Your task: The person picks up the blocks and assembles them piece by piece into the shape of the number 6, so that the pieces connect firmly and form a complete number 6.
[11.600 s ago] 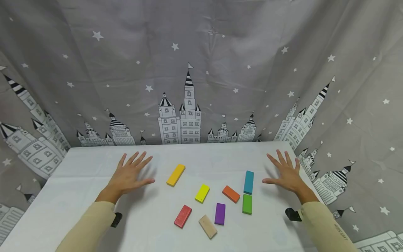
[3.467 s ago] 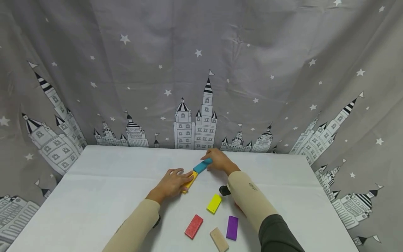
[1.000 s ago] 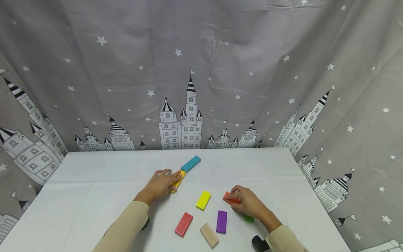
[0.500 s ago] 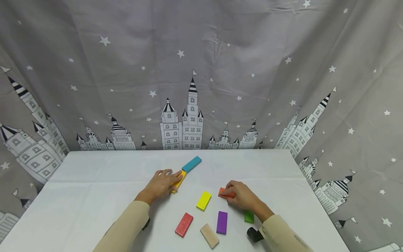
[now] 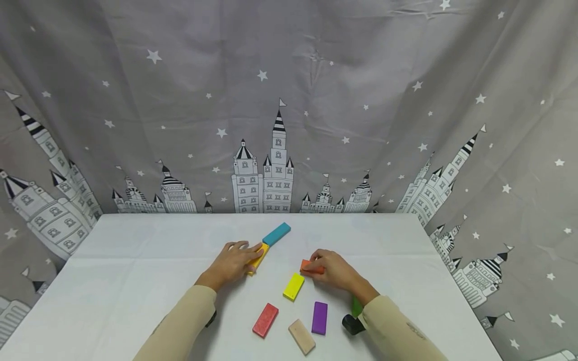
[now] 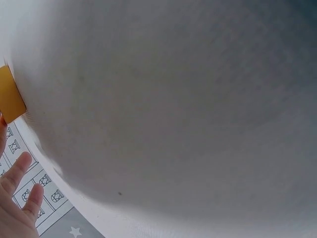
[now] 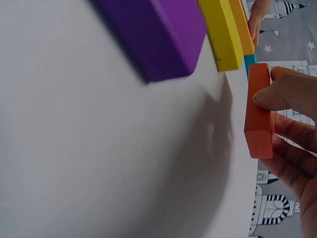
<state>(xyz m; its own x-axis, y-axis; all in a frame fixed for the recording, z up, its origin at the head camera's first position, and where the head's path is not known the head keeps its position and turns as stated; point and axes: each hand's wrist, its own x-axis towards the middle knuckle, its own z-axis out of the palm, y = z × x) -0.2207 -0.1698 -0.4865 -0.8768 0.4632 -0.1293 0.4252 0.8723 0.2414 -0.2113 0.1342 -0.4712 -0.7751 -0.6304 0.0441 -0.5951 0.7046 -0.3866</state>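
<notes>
In the head view, my left hand (image 5: 231, 263) rests at the amber block (image 5: 259, 257), thumb at its near end and fingertips at its upper part, holding it on the table. A blue block (image 5: 276, 234) continues from its far end in a slanting line. My right hand (image 5: 333, 269) pinches an orange block (image 5: 311, 266) between thumb and fingers. The right wrist view shows this orange block (image 7: 259, 111) raised off the cloth, its shadow below. Just in front of it lies a bright yellow block (image 5: 294, 287).
Nearer me lie a red block (image 5: 265, 320), a bare wood block (image 5: 301, 337) and a purple block (image 5: 319, 318). A green block (image 5: 356, 306) is partly hidden by my right forearm. Behind the white table (image 5: 149, 245) hangs a grey castle-print curtain (image 5: 203, 75).
Earlier the blue block was set at the amber block's far end. My right hand then took hold of the orange block and has carried it leftward. The left hand stays at the amber block.
</notes>
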